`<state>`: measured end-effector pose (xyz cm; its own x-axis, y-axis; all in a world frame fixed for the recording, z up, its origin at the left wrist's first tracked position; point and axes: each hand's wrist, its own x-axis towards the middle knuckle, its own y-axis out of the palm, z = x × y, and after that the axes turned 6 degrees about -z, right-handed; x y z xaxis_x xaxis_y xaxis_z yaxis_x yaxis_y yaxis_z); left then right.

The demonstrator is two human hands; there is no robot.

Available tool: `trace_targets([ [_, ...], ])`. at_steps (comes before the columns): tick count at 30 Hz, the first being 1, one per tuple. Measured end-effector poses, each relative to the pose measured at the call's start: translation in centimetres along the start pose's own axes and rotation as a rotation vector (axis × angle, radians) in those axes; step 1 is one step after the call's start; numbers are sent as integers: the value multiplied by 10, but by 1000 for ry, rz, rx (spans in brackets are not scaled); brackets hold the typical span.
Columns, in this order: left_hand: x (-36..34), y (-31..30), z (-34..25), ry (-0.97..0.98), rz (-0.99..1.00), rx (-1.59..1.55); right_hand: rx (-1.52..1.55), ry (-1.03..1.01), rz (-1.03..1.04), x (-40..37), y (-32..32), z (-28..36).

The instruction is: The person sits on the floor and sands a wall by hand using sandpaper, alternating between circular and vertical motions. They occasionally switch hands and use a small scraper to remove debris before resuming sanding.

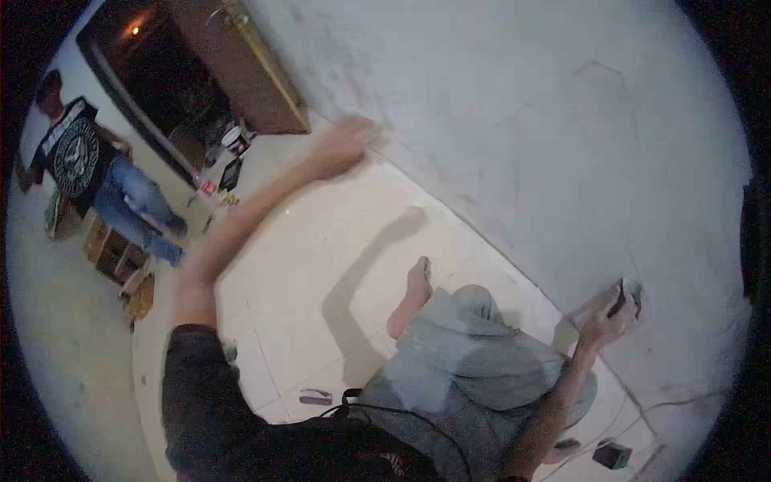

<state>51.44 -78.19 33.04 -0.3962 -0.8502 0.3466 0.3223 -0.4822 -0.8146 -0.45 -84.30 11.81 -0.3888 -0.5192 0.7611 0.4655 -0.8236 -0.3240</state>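
Observation:
My left hand (pixel 347 146) is stretched far out to the left, near the foot of the grey-white wall (pixel 530 145). Motion smears its fingers, so I cannot make out whether they hold anything. Close to the wall on the right, my right hand (pixel 604 328) is closed around a small dark and whitish block (pixel 631 296). Its exact kind does not show. Faint lines and smudges mark the wall's surface.
I sit on a pale tiled floor (pixel 273 321), legs folded against the wall. A small flat block (pixel 316 397) and a dark box (pixel 612 455) with a cable (pixel 683 402) lie nearby. Another person (pixel 100 165) stands at left beside wooden crates (pixel 112 251), near an open doorway (pixel 152 80).

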Motion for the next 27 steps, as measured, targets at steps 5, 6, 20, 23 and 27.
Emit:
trace_targets([
  [5, -13, -146, 146, 133, -8, 508, -36, 49, 41, -6, 1, -10],
  [6, -13, -170, 155, 64, -31, 632, 4, -40, -36, -3, 1, -4],
  [20, -45, -342, 269, -130, 4, 995, 45, 53, 3, 2, -14, 13],
  [23, -31, -349, 212, -60, 132, 968, 66, 28, 5, 2, -14, 11],
  [27, -27, -307, 216, -56, 224, 1150, 97, 11, 17, 1, -14, 7],
])
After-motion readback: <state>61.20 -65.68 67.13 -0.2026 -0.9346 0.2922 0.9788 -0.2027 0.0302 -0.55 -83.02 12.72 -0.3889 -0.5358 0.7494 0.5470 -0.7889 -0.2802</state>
